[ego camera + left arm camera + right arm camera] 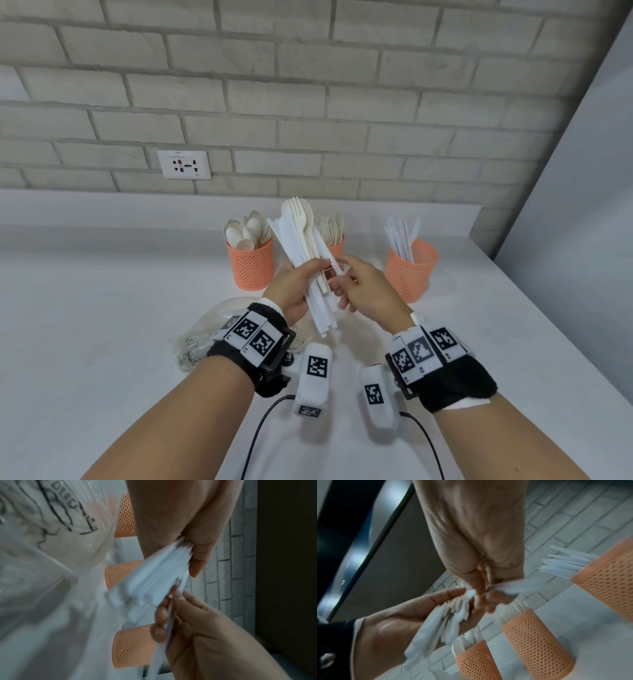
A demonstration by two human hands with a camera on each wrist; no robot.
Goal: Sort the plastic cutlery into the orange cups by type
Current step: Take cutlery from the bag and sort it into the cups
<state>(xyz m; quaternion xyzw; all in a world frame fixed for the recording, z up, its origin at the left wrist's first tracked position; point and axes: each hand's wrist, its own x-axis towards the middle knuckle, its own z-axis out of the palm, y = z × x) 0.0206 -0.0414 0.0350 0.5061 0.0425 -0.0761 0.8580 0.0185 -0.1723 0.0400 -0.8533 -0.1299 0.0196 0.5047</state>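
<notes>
My left hand [306, 277] grips a fanned bundle of white and cream plastic cutlery [305, 240], heads up, in front of the cups. My right hand [339, 271] pinches one white knife [331, 261] at the right side of that bundle. Three orange mesh cups stand behind: the spoon cup [250, 265] on the left, the fork cup [337, 245] half hidden by the bundle, and the knife cup [409, 272] on the right. The left wrist view shows the bundle [150, 573] blurred in my left hand [193, 555]. In the right wrist view the pinched knife [520, 588] points toward the knife cup [607, 585].
A crumpled clear plastic bag [202, 332] with black print lies on the white table [102, 325] under my left wrist. A brick wall with a socket [184, 164] rises behind the cups. The table's right edge [555, 329] runs diagonally past the knife cup.
</notes>
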